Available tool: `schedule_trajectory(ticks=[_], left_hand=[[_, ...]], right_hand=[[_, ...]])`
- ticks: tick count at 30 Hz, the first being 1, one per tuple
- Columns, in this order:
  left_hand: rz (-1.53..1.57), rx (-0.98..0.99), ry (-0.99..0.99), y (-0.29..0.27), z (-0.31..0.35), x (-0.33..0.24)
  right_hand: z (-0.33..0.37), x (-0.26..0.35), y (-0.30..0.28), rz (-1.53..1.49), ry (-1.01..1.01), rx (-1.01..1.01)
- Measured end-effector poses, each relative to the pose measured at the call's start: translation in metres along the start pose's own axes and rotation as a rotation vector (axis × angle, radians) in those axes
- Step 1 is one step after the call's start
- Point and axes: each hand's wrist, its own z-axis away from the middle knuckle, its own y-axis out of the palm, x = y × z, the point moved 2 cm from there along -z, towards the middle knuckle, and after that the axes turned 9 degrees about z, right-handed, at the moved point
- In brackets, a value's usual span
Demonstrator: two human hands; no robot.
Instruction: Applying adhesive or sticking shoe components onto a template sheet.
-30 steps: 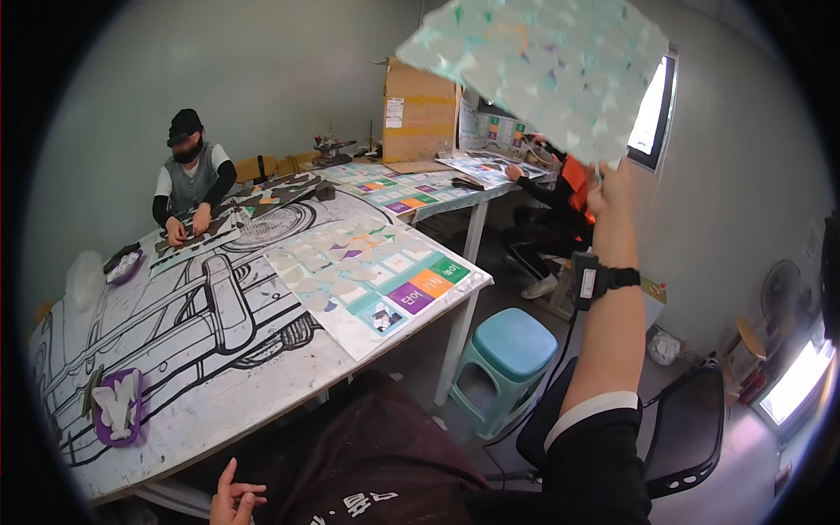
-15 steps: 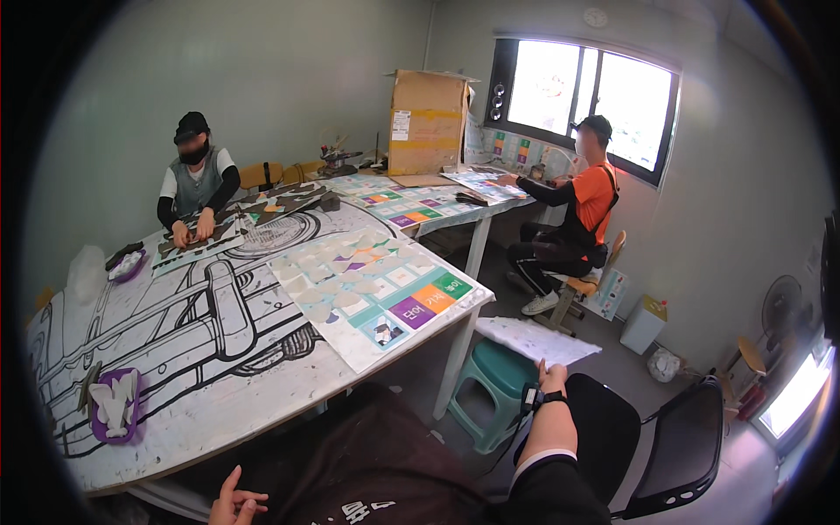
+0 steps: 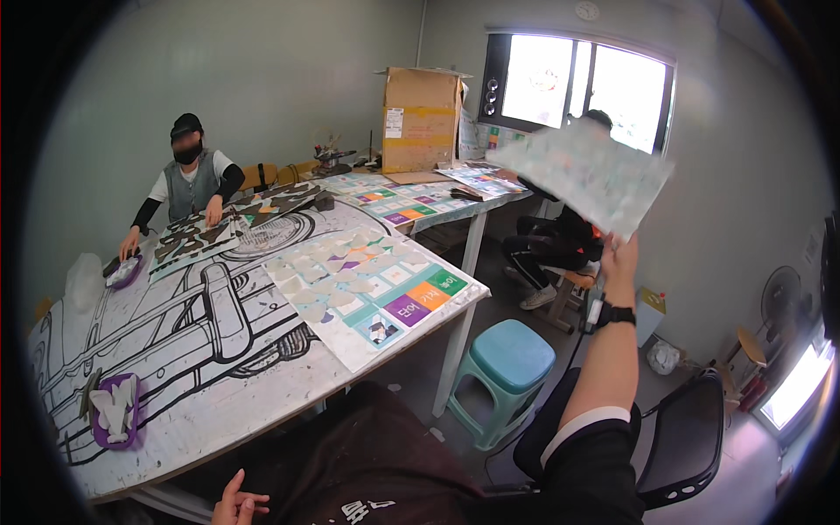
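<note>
My right hand (image 3: 619, 257), a dark band around its wrist, grips the lower edge of a thin, pale sheet (image 3: 591, 179). The sheet is raised in the air and smeared by motion, so its surface is hard to read. Low at the table's near side, my left hand (image 3: 238, 502) holds nothing, its fingers partly bent and apart. On the white table (image 3: 262, 398) in front of me lies a printed chart (image 3: 363, 337) with rows of pale, rounded flat pieces. A purple tray (image 3: 116, 411) of whitish pieces sits near the left edge.
A teal stool (image 3: 512, 354) stands beyond the table corner, near a black chair (image 3: 687, 446). Across the table a masked person (image 3: 188, 171) handles dark pieces and a second purple tray. Another seated person (image 3: 560, 236) is partly behind the sheet. A cardboard box (image 3: 420, 122) stands farther back.
My right hand has lifted the sheet off the teal stool, up and to the right, uncovering the seat. The person across has moved one hand to the purple tray. My left hand stays put.
</note>
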Motion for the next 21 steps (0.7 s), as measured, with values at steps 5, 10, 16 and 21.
schedule_trajectory(ticks=[5, 10, 16, 21], left_hand=[[0.015, -0.004, 0.028, 0.001, 0.001, 0.002], [0.002, 0.025, 0.036, 0.001, 0.003, 0.000], [-0.028, 0.047, -0.108, 0.000, 0.009, -0.013], [-0.081, 0.105, -0.057, -0.005, 0.014, -0.020]], right_hand=[[-0.026, 0.102, 0.071, -0.044, -0.213, 0.007], [-0.016, 0.137, 0.094, -0.065, -0.193, 0.054], [0.034, 0.026, 0.008, -0.032, 0.084, -0.073], [0.083, -0.052, -0.071, -0.030, 0.287, -0.328]])
